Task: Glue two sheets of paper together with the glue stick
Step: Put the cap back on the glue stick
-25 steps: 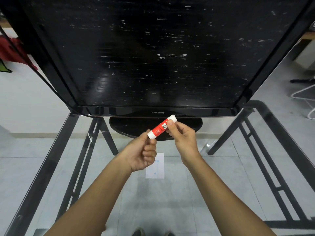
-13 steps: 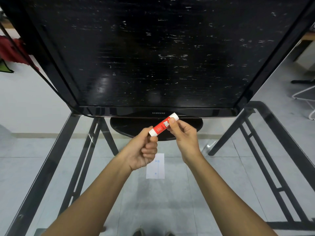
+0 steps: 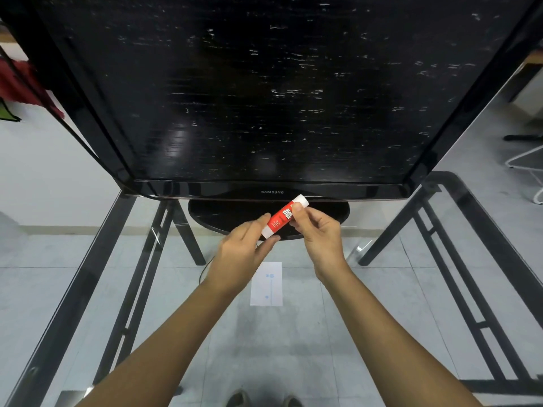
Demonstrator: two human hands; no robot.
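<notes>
A red and white glue stick (image 3: pixel 283 217) is held tilted above the glass table, its upper end pointing to the far right. My right hand (image 3: pixel 316 235) grips its upper half with thumb and fingers. My left hand (image 3: pixel 244 254) pinches the lower white end between thumb and fingertips, with the fingers more spread out. A small white sheet of paper (image 3: pixel 266 284) with blue dots and a faint line lies flat on the glass below and between my hands. Only this one sheet shows.
A large black monitor (image 3: pixel 264 98) on an oval black stand (image 3: pixel 223 212) fills the far side of the glass table (image 3: pixel 382 304). Black table frame bars (image 3: pixel 138 274) run under the glass on both sides. My shoes (image 3: pixel 264 400) show on the floor.
My left hand's fingers have unfolded from a fist-like grip to a fingertip pinch on the lower end. The glue stick has stayed at about the same place and tilt.
</notes>
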